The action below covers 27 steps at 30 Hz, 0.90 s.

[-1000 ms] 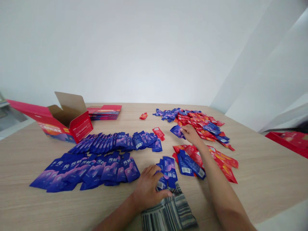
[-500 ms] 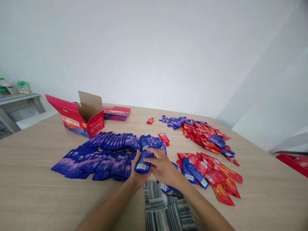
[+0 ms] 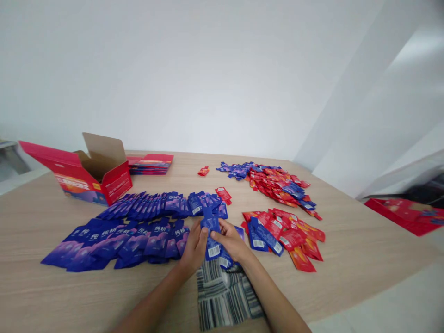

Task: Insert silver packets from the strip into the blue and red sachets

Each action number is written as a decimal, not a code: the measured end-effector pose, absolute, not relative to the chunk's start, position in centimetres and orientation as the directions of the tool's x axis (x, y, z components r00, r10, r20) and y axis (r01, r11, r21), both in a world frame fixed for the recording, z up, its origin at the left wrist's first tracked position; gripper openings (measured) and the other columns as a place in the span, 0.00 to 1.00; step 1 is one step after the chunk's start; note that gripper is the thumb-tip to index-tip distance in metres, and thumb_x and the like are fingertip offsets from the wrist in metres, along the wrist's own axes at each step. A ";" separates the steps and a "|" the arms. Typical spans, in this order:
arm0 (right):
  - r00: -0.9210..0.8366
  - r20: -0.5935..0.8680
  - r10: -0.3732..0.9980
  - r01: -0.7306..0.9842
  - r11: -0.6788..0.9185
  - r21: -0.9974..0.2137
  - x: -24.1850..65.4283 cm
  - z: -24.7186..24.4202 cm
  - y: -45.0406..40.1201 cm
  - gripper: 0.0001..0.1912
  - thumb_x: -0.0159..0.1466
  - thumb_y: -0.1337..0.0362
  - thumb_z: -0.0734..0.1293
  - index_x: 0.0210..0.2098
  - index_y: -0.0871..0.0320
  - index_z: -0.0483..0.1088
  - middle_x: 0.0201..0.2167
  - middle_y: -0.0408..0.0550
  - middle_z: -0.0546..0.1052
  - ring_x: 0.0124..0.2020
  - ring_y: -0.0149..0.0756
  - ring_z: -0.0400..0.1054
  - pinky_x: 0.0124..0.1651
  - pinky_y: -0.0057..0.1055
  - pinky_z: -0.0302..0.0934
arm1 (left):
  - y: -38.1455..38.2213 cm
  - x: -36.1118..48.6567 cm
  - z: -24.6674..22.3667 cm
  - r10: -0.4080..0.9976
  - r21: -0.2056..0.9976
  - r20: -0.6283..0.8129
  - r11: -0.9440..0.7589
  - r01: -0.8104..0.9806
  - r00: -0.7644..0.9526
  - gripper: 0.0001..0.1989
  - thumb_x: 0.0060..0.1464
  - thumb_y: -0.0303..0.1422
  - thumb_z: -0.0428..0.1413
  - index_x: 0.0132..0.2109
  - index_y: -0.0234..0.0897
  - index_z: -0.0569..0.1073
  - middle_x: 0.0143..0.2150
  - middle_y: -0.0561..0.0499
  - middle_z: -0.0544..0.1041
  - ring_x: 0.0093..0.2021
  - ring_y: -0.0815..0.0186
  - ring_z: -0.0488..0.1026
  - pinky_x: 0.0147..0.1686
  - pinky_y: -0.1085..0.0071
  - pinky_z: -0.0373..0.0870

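Between my two hands is a blue sachet (image 3: 212, 250), its back with a white barcode label turned towards me. My left hand (image 3: 194, 245) is closed on its left side, thumb on the front. On the right edge my right hand (image 3: 231, 238) grips it with thumb and fingers. Whether more than one sachet is held I cannot tell. Left of my hands, blue-purple sachets (image 3: 132, 240) lie overlapped in a fanned row, with a second row (image 3: 152, 205) behind. Under my hands other blue sachets (image 3: 226, 262) rest by a striped cloth (image 3: 225, 298).
An open red carton (image 3: 116, 182) stands at left, with flat red cartons (image 3: 152, 164) stacked beside it. Red sachets (image 3: 293, 236) with two blue ones on top lie at right. A mixed pile (image 3: 274, 185) sits farther back. A red box (image 3: 402, 215) is at far right.
The blue sachet has turned more upright between my hands, and my right hand has moved from its top to its right edge. The whole view has shifted rightward.
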State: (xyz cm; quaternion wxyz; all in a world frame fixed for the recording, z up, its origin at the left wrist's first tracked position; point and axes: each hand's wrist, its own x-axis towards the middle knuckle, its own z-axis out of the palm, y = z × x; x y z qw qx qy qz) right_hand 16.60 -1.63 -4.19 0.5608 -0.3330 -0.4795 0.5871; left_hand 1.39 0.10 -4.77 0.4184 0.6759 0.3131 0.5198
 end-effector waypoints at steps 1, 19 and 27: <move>-0.134 0.141 0.981 -0.376 0.081 -0.923 16.9 -4.2 -1.5 0.22 0.53 0.55 0.80 0.43 0.58 0.74 0.33 0.43 0.78 0.31 0.30 0.72 0.38 0.26 0.68 | 0.0 1.2 -5.0 0.810 0.836 0.494 -0.542 0.083 0.316 0.26 0.67 0.50 0.40 0.50 0.36 0.73 0.51 0.40 0.76 0.51 0.56 0.72 0.53 0.58 0.66; -0.326 -0.015 0.945 -0.547 -0.201 -0.813 22.4 -7.7 2.9 0.20 0.54 0.57 0.78 0.38 0.57 0.68 0.25 0.36 0.70 0.21 0.24 0.62 0.28 0.24 0.66 | -1.4 0.8 -4.3 0.661 0.772 -0.057 -0.446 0.453 0.748 0.25 0.42 0.50 0.67 0.22 0.36 0.65 0.21 0.59 0.60 0.25 0.71 0.58 0.26 0.72 0.47; -0.471 -0.192 0.861 -0.393 -0.400 -0.828 22.8 -8.4 3.5 0.21 0.55 0.60 0.78 0.42 0.59 0.68 0.26 0.40 0.73 0.25 0.29 0.69 0.29 0.27 0.68 | -1.9 0.8 -3.2 0.581 0.922 -0.055 0.342 -0.182 0.812 0.24 0.39 0.46 0.72 0.27 0.33 0.69 0.20 0.58 0.65 0.20 0.76 0.56 0.20 0.77 0.50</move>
